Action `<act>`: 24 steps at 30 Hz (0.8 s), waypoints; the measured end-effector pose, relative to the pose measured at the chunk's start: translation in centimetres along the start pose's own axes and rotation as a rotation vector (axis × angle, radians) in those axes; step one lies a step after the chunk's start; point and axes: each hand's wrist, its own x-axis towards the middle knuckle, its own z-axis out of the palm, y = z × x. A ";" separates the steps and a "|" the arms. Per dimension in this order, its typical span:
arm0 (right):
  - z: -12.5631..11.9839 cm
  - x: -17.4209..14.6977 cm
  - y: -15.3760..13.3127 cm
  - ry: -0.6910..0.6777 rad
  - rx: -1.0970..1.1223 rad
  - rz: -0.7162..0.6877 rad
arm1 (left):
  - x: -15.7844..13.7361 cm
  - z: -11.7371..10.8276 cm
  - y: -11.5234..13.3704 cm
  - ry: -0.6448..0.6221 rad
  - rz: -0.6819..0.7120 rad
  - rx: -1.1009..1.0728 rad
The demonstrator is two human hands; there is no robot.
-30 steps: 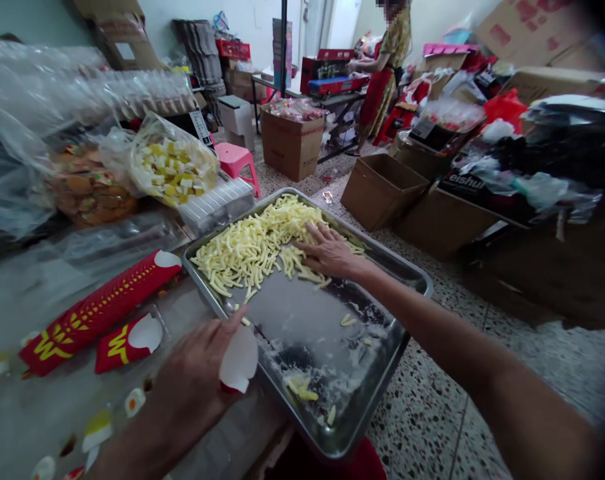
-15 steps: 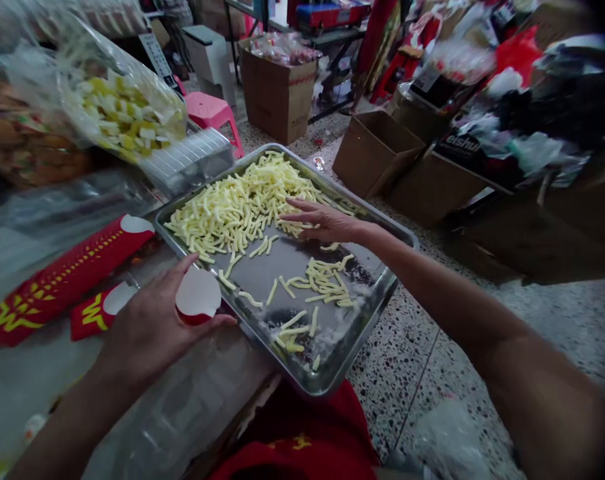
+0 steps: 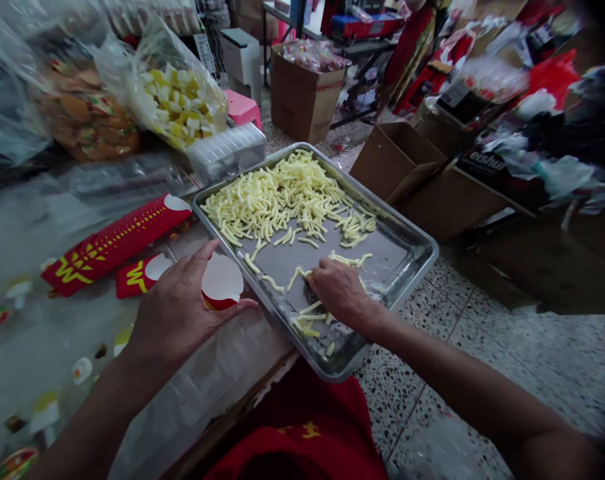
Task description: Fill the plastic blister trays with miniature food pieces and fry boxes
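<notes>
We have the metal tray (image 3: 282, 257) beneath our right hand (image 3: 339, 290), a heap of pale strips (image 3: 282, 193) beyond it. Our left hand (image 3: 182, 307), beside the tray, grips a red carton (image 3: 222, 280). Our right curls over loose strips (image 3: 349, 261), its hold hidden. We seem to be gathering; next calls for a secure handful, carton steady.

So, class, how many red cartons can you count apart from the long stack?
2. One carton is in the left hand; the other carton lies on the table beside the stack. More may be hidden, perhaps behind the left forearm.
</notes>
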 end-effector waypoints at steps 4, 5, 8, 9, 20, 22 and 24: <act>0.9 0.7 0.1 0.030 0.024 0.015 | -0.8 -0.1 -1.1 -0.013 0.027 -0.042; 0.8 0.8 0.4 0.045 0.035 0.020 | -1.0 -0.1 -1.4 -0.020 0.039 -0.055; -0.1 1.2 1.2 0.103 0.136 -0.047 | -1.3 0.1 -2.1 -0.021 0.037 -0.059; -0.4 1.5 1.4 0.130 0.170 -0.129 | -1.5 0.1 -2.3 -0.018 0.029 -0.052; 0.2 3.1 1.5 0.130 0.342 -0.319 | -3.5 0.2 -2.7 -0.071 -0.001 0.064; 0.3 2.7 -0.6 0.141 0.438 -0.159 | -3.0 0.1 -1.8 -0.092 -0.021 0.118; 0.5 2.6 -3.1 0.106 0.423 -0.119 | -2.1 -0.2 -0.7 -0.143 -0.018 0.198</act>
